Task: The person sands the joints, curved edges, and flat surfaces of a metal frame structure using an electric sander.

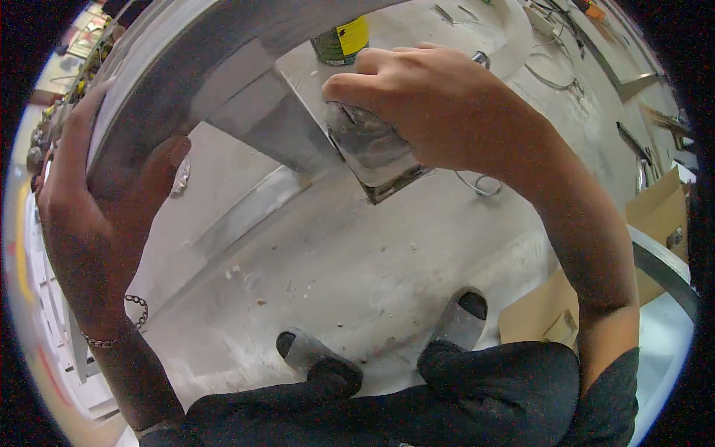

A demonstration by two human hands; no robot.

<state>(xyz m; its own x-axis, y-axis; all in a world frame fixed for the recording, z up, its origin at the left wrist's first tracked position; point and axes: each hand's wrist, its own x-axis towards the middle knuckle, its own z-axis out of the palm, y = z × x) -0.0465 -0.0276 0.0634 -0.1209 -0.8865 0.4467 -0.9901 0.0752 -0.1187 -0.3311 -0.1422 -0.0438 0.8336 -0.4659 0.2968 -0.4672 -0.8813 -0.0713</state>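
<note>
My right hand is closed over the top of a dusty block-shaped tool with a flat rectangular base, which looks like a palm sander. Its near corner points toward me, and the underside of its base is hidden. At the upper left, a large grey curved panel arches across the view. My left hand grips the panel's left edge, thumb on the near face and fingers wrapped round the outer side. Just beyond my right hand stands a dark can with a yellow label.
Dust and small crumbs lie on the pale floor around my sandalled feet. A thin cable loop is below my right wrist. Cardboard lies at the right, near a grey curved strip. Tools and cords are scattered at the upper right.
</note>
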